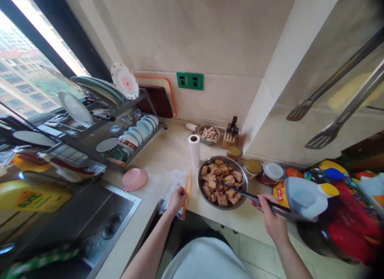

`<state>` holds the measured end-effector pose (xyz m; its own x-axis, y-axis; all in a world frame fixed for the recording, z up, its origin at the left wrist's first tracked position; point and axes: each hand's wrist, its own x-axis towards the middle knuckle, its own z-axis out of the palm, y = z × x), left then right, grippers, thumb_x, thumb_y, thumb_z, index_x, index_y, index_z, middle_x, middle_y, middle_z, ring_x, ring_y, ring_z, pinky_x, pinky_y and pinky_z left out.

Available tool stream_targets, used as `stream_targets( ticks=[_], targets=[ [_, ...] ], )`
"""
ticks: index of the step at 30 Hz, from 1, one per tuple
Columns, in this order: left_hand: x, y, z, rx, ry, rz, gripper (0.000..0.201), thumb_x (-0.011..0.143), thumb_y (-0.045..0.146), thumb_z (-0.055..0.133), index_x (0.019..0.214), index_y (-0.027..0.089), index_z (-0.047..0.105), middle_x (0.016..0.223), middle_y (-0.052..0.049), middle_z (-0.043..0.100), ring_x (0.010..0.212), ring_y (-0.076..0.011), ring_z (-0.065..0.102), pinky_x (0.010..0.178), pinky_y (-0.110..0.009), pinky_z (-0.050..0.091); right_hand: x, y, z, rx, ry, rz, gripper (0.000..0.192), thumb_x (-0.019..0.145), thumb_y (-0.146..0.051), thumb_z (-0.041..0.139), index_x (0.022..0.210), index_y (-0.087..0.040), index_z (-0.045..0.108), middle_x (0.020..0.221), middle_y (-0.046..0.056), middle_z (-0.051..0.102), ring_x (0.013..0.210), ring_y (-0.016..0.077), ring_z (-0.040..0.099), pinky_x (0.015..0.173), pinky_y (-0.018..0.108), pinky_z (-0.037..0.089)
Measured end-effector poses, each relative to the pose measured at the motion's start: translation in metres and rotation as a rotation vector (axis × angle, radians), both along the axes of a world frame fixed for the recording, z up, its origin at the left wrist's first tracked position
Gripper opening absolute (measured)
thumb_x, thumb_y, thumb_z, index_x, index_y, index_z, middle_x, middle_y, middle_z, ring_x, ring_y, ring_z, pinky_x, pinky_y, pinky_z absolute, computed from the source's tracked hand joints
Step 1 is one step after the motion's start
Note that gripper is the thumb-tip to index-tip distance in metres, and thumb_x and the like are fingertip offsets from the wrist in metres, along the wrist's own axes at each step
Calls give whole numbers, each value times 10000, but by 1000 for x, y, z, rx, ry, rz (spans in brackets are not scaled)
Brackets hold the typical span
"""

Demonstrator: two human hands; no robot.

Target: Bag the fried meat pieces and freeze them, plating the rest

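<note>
Sink (pixel 90 223): steel basin at far left, drain visible, set into the worktop (pixel 163 157).

Dish rack (pixel 99 123): 2 tiers behind the sink, holding plates and a row of pale blue bowls.

Pink dish (pixel 135 179): lies on the worktop between rack and sink corner.

Left hand (pixel 177 199): at the worktop's front edge, grip closed on an orange utensil (pixel 187 193) held upright; whether it is tongs or a scraper cannot be told. A crumpled clear plastic bag (pixel 175 183) lies just behind the hand.

Paper towel roll (pixel 194 149): upright, just left of the metal bowl.

Metal bowl (pixel 210 203): on the worktop centre, filled with browned, fried-looking pieces (pixel 222 183).

Chopsticks (pixel 249 197): 1 dark pair, tips resting among the pieces at the middle of the bowl.

Right hand (pixel 270 215): just right of the bowl, grip clamped on the rear of the chopsticks.

Background: small bowl of nuts (pixel 209 133), knife block (pixel 230 137), 3 lidded jars (pixel 253 167), oil bottle (pixel 300 197) near the camera at right.

Step in hand, by judgement: picking over or turning the fried pieces in the bowl. The next move calls for pinching the chopstick tips on 1 piece and lifting cleanly over the rim while the left hand keeps its utensil clear.
</note>
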<state>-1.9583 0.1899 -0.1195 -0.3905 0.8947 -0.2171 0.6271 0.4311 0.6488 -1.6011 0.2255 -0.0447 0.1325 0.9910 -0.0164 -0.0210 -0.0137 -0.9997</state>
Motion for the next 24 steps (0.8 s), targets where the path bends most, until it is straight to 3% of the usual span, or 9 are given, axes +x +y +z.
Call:
stream_targets(
  ticks=[6,9,13,19,24],
  targets=[
    [2,-1,35,74,62,-82,443,742,18,456,1117,188,619,745,-2,591,674,-150,561,720,-264,438,-12,13,9,50,-44,89,296,785,-497,692,818,-209,635,768,40,672,640,206,692,687,363,624],
    [-2,-1,55,112,117,-108,471,769,38,425,1161,182,644,824,-40,592,703,-153,563,743,-272,439,-18,18,8,61,-39,156,293,799,-504,673,816,-213,641,768,48,681,648,216,695,675,372,628],
    [-8,1,74,75,32,-14,474,762,63,427,1172,145,651,684,11,542,581,-121,524,630,-228,420,-17,16,1,98,-84,211,266,821,-477,660,851,-213,655,832,71,706,724,231,708,718,370,622],
    [-6,-1,78,30,-28,18,484,748,74,443,1184,156,636,564,70,477,470,-95,474,526,-203,380,-2,10,-4,40,16,81,276,785,-479,699,825,-211,645,808,82,725,680,243,705,647,369,621],
    [10,-2,77,21,-53,-14,533,740,73,459,1255,152,574,573,70,510,484,-100,500,560,-211,415,-25,4,7,-62,233,12,290,752,-495,721,799,-222,637,718,67,722,606,254,700,597,401,610]
  ],
)
